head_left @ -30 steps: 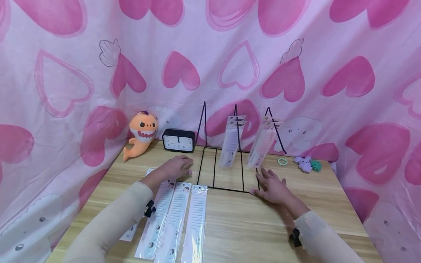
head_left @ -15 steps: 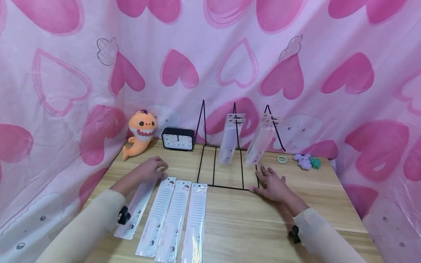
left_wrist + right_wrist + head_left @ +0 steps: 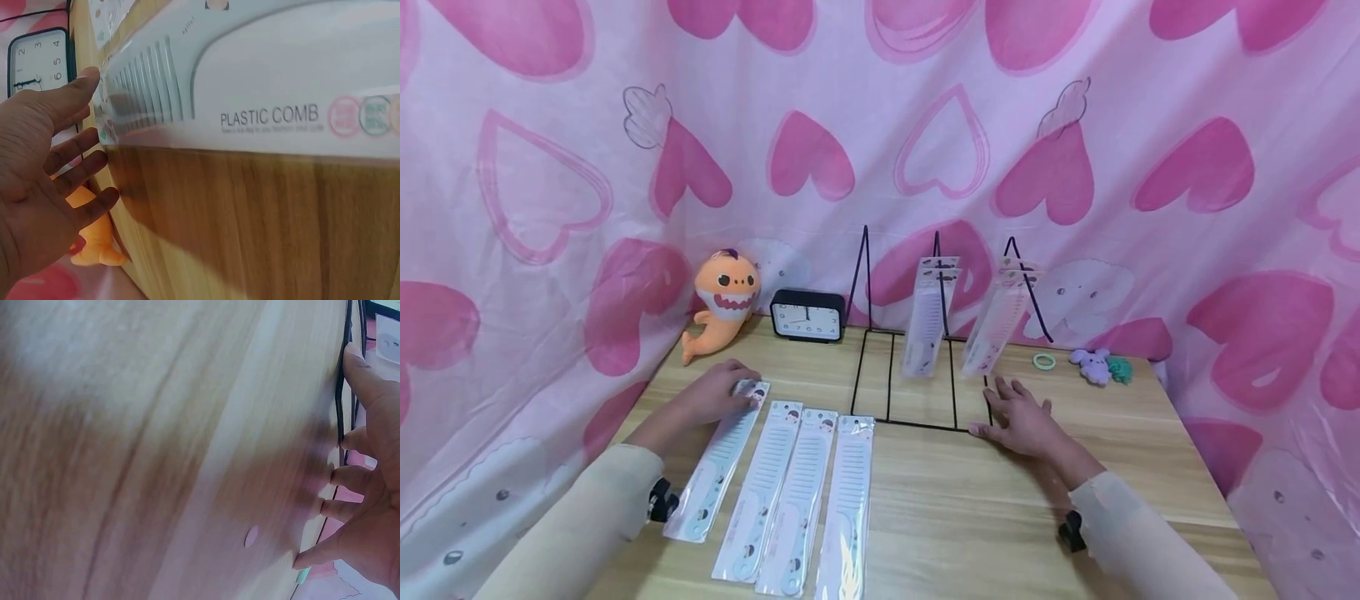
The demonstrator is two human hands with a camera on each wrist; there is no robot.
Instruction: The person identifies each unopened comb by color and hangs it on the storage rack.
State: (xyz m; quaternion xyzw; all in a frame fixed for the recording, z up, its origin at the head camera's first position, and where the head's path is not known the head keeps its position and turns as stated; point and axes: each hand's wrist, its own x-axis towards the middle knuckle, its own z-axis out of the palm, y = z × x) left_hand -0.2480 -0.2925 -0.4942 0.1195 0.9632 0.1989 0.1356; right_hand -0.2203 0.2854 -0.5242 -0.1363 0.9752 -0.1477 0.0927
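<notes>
The packaged comb (image 3: 717, 464) lies flat on the table (image 3: 970, 508), left of the wire rack (image 3: 917, 392), and its top end is touched by the left hand (image 3: 718, 392) with straight, open fingers. It is judged light, thin and bendy, its plastic sleeve slippery; a pinch at the top edge is advised. The right hand (image 3: 1021, 422) rests flat by the rack's base, its grip open. Three more combs (image 3: 805, 500) lie beside.

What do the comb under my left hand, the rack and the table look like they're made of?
Comb: white plastic in a glossy clear sleeve; its card reads PLASTIC COMB.
Rack: thin black rods, probably painted metal wire.
Table: light wood grain, smooth; it could be laminate rather than solid wood.
</notes>
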